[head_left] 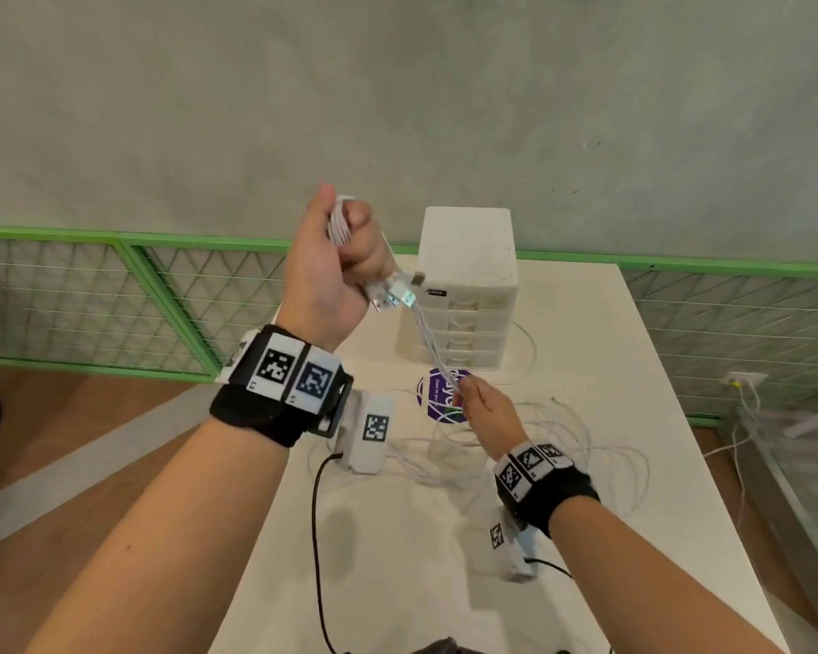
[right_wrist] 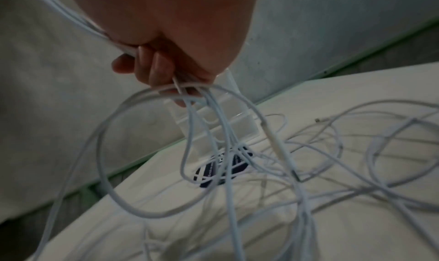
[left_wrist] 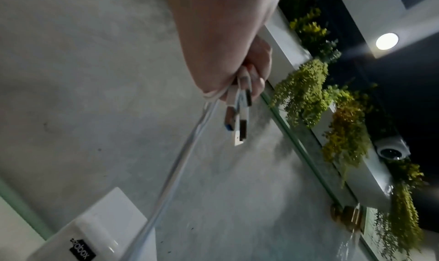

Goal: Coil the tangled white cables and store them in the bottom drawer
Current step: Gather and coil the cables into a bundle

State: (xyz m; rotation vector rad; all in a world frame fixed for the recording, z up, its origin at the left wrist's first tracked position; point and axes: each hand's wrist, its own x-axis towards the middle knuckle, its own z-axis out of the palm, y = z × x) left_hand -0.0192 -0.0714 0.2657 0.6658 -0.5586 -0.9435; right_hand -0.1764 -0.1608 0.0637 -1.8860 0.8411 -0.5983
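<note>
My left hand [head_left: 338, 257] is raised above the table and grips a bundle of white cables [head_left: 428, 339]; their USB plugs [left_wrist: 238, 118] stick out below its curled fingers. The strands run taut down to my right hand [head_left: 480, 405], which pinches them low over the table. Below that hand the cables [right_wrist: 273, 171] spread in loose tangled loops across the white table [head_left: 633, 370]. A white drawer unit [head_left: 466, 280] with several drawers, all closed, stands at the back of the table behind both hands.
A round purple sticker [head_left: 442, 394] lies on the table before the drawer unit. A green mesh fence [head_left: 114, 299] runs behind the table under a grey wall. Wooden floor [head_left: 67, 441] lies to the left. A wall socket [head_left: 744, 380] with white wires is at the right.
</note>
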